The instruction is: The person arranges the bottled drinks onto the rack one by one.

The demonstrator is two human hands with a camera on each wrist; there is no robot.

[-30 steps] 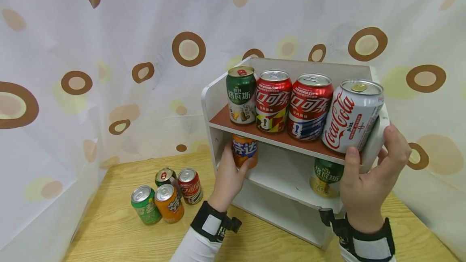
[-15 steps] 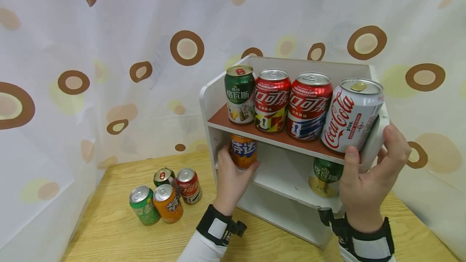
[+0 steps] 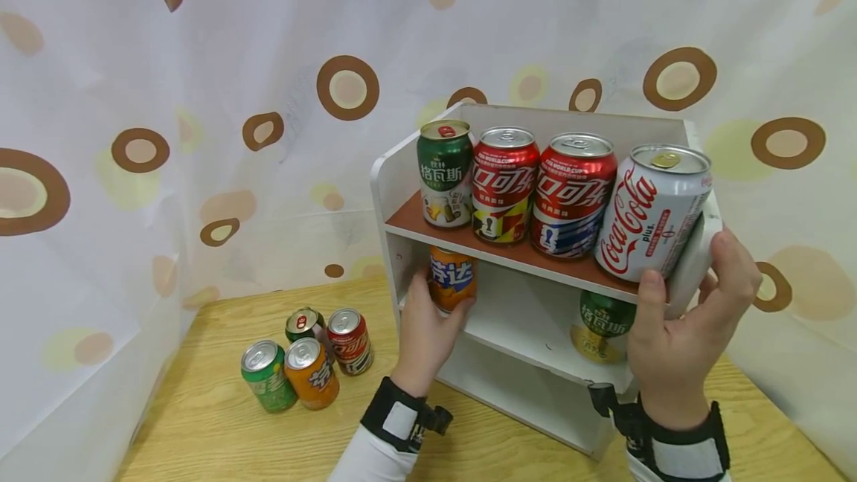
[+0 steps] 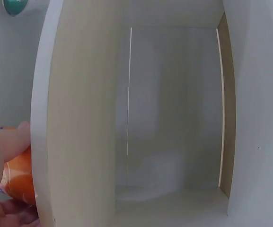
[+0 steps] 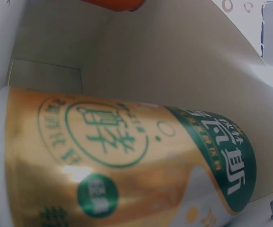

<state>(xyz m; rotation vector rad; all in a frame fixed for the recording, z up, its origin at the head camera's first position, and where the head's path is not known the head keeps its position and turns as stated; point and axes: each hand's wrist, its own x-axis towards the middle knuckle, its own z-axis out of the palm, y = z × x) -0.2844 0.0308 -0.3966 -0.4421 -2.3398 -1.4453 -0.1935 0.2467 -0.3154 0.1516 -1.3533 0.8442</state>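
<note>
The orange can [image 3: 452,281] is shown, in the head view, near the left wall of the shelf unit [image 3: 522,311], in the compartment directly below the upper board [image 3: 405,216]. It is held from the front by the left hand [image 3: 428,337], with fingers and thumb curled at opposite sides, presumably because a grasp from above is barred by the board. The right side panel [image 3: 692,262] is clasped by the right hand [image 3: 683,333], apparently so that the loaded unit is steadied. In the left wrist view, the orange can is partly hidden by a white board edge [image 4: 39,109]; thumb and fingers are seen about it. In the right wrist view, the foreground is filled by the green-and-gold can [image 5: 122,156]; the state of the right fingers cannot be told there.
</note>
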